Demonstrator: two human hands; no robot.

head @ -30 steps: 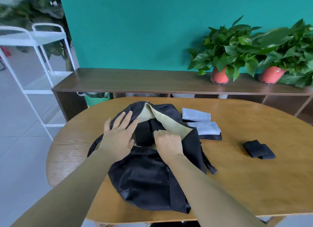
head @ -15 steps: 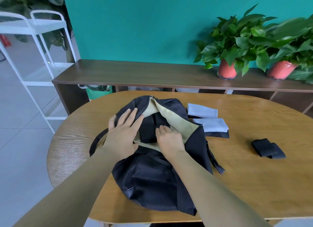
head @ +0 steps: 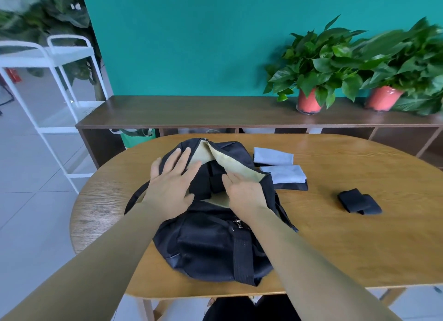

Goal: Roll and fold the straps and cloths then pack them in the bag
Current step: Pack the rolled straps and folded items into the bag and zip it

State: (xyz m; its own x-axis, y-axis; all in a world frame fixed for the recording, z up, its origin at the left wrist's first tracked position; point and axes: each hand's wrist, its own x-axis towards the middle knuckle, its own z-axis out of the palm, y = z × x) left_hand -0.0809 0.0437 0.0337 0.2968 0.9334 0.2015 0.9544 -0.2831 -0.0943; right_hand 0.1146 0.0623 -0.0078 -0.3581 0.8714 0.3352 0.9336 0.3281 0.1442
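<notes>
A black bag (head: 211, 244) lies on the wooden table (head: 359, 244), unzipped at its far end so the beige lining (head: 237, 163) shows, with a dark item (head: 217, 179) inside. My left hand (head: 171, 186) rests flat on the bag's left flap, fingers spread. My right hand (head: 244, 193) lies at the opening with straight fingers against the dark item. Two folded light blue cloths (head: 273, 155) (head: 285, 173) lie right of the bag, the nearer on a dark cloth (head: 293, 186). A rolled black strap (head: 358, 202) lies further right.
A dark wooden sideboard (head: 191, 114) runs behind the table with two potted plants (head: 311, 81) (head: 395, 76) on it. A white metal rack (head: 48, 86) stands at the left over a tiled floor. A green bag (head: 136, 136) sits under the sideboard.
My right hand has gone from curled at the bag's opening to straight fingers reaching further in. My left hand stays flat on the flap. The view has shifted slightly.
</notes>
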